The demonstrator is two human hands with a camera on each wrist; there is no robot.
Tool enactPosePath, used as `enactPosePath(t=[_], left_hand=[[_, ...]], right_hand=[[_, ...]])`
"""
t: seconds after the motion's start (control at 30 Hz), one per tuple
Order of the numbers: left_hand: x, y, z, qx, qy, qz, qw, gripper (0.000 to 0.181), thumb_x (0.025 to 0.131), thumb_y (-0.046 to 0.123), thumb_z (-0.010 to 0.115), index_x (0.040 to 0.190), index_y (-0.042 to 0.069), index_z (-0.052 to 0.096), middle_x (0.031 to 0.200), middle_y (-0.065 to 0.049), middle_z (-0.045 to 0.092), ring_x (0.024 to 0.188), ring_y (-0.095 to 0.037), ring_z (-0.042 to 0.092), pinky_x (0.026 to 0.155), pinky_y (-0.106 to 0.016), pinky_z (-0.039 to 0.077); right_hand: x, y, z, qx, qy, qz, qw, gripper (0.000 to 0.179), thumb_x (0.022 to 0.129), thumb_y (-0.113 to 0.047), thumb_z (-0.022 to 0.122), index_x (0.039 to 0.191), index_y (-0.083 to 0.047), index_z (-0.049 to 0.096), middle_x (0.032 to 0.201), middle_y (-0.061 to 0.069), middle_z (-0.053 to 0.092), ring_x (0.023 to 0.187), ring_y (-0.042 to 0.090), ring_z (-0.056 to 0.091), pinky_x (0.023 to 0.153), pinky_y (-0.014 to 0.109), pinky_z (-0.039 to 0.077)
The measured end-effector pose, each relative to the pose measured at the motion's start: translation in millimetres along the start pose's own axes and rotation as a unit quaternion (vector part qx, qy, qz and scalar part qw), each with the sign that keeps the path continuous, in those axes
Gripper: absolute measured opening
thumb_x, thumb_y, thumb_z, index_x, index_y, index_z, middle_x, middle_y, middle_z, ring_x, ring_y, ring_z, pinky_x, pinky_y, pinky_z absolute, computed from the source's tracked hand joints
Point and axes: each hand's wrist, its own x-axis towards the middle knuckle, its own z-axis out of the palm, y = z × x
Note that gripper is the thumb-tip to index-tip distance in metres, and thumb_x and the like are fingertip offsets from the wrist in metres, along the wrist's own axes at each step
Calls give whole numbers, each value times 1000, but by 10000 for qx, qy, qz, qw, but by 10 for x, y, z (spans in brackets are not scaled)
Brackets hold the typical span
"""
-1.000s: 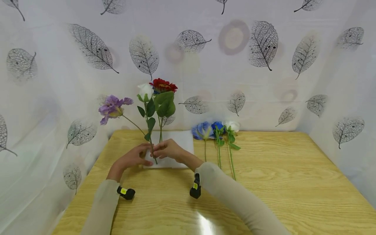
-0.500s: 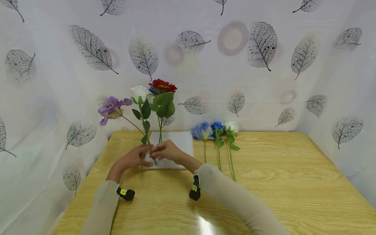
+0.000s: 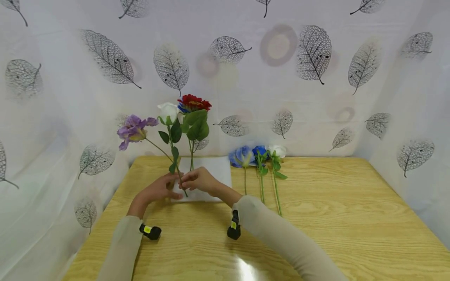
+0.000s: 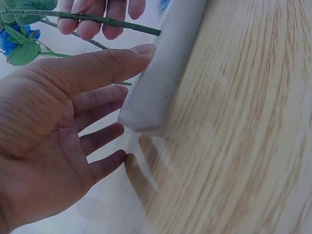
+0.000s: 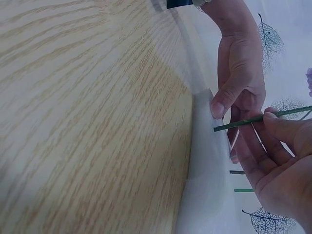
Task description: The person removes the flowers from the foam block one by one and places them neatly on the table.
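Observation:
My right hand [image 3: 202,181] pinches the green stem of a white rose [image 3: 168,113] between thumb and fingers. The rose leans left, its stem's lower end [image 5: 224,127] at the front edge of a white foam block [image 3: 214,175]. At the block's front left corner rests my left hand [image 4: 53,107], thumb on the front edge and fingers loosely extended along the side. A red flower [image 3: 194,103] stands upright over the block, with a blue flower [image 3: 183,108] partly hidden behind it. Leaning out to the left is a purple flower [image 3: 133,130]; its stem base is hidden by my hands.
Right of the block lie a pale blue flower [image 3: 242,157], a dark blue rose [image 3: 260,151] and another white rose [image 3: 277,151], stems toward me. The wooden table [image 3: 334,210] meets a leaf-printed curtain [image 3: 246,89] at the back and sides.
The white rose's head has tipped left, away from the red flower, as my right hand turned the stem slightly. My left hand and the flowers on the table have stayed put.

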Motion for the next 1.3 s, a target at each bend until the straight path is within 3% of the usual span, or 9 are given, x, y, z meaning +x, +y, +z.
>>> enactPosePath(t=[0.3,0.5,0.87,1.3], left_hand=[[6,39,-5,42,-16,-32,10000,76,86,32,83,149,4,49,159,-26,37,146,-51,33,115,-68,33],[11,33,-13,9,-35,-58,10000,85,86,32,83,153,0,42,162,-29,30,149,-53,26,117,-69,28],[-4,9,6,-7,18,132,9999,84,86,30,83,153,0,43,161,-29,32,150,-51,25,118,-68,26],[-27,53,31,96,-1,279,9996,80,86,24,83,151,-4,44,160,-30,33,148,-54,26,118,-70,24]], right_hand=[[-16,-34,-27,-54,141,-292,9995,19,97,-4,67,111,4,75,107,22,76,90,14,74,79,30,62],[-43,-95,-101,-23,141,-386,9992,21,97,-5,67,114,5,75,106,22,76,89,14,74,81,31,62],[-233,-62,-297,-78,45,-410,9991,23,97,-4,68,116,6,74,109,22,76,93,16,76,92,53,59],[-607,-103,-640,-240,89,-678,9974,23,97,-4,68,115,7,73,110,23,76,98,23,76,93,60,56]])
